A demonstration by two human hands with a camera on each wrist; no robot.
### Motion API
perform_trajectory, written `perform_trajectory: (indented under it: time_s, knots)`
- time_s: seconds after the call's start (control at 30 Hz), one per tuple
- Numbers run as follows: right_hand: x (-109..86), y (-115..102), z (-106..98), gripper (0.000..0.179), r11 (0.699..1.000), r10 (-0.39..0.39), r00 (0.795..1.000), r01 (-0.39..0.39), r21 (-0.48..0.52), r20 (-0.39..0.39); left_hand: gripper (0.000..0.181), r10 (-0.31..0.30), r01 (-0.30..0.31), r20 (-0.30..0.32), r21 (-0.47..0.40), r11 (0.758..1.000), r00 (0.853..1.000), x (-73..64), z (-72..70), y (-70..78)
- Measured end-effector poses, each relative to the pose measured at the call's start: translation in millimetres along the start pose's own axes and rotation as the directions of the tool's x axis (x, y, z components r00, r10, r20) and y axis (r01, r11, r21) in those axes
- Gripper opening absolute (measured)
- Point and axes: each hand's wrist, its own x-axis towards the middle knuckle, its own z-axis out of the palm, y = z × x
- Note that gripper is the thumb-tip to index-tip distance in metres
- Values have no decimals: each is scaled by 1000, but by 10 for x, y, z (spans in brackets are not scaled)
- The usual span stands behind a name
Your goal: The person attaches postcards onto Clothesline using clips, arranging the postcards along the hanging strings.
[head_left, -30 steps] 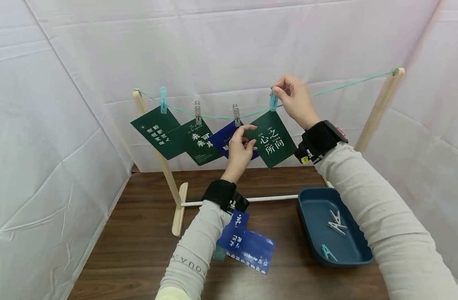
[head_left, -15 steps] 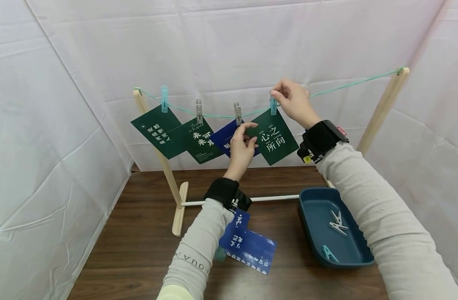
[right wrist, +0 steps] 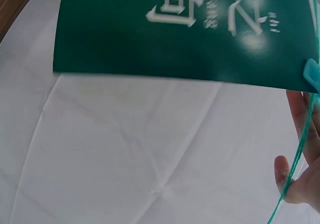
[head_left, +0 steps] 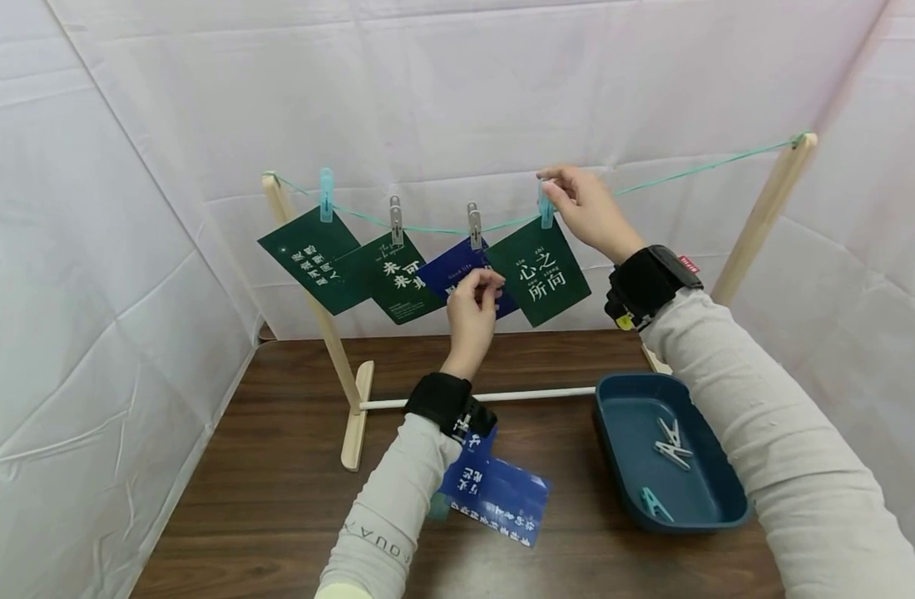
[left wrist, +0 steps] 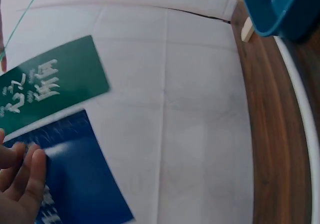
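A green card with white characters [head_left: 538, 270] hangs by one corner from the string [head_left: 697, 170], under a light blue clothespin [head_left: 546, 210]. My right hand [head_left: 588, 212] is at the top of that clothespin; in the right wrist view its thumb [right wrist: 281, 171] stands apart from the other fingers. My left hand [head_left: 472, 312], fingers loosely bent and holding nothing, is in front of a blue card [head_left: 450, 268] hung from a grey clothespin [head_left: 474, 226]. In the left wrist view it overlaps the blue card [left wrist: 87, 169]; touching cannot be told.
Two more green cards [head_left: 308, 258] [head_left: 398, 287] hang at the left. Wooden posts [head_left: 764, 220] hold the string. A dark blue tub [head_left: 615, 449] with several clothespins [head_left: 673, 453] stands on the table at right. Blue cards [head_left: 506, 499] lie below the left wrist.
My left hand has come away from the green card's edge and moved slightly down and left. The right hand's fingers have loosened at the clothespin; the card stays hanging.
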Motion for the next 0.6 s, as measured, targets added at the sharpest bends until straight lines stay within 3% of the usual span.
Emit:
perform_trajectory:
  time_s: [0.27,0.6]
  knots:
    - [-24,-17,78,40,999,-33,999,33,-10,-28,13,-58,61,135,-18,998,989,-229,-138,-159]
    - [-70,81,128,36,996,-66,995,61,-72,-70,13,-143,143,300,22,989,943,-609,-141,-345]
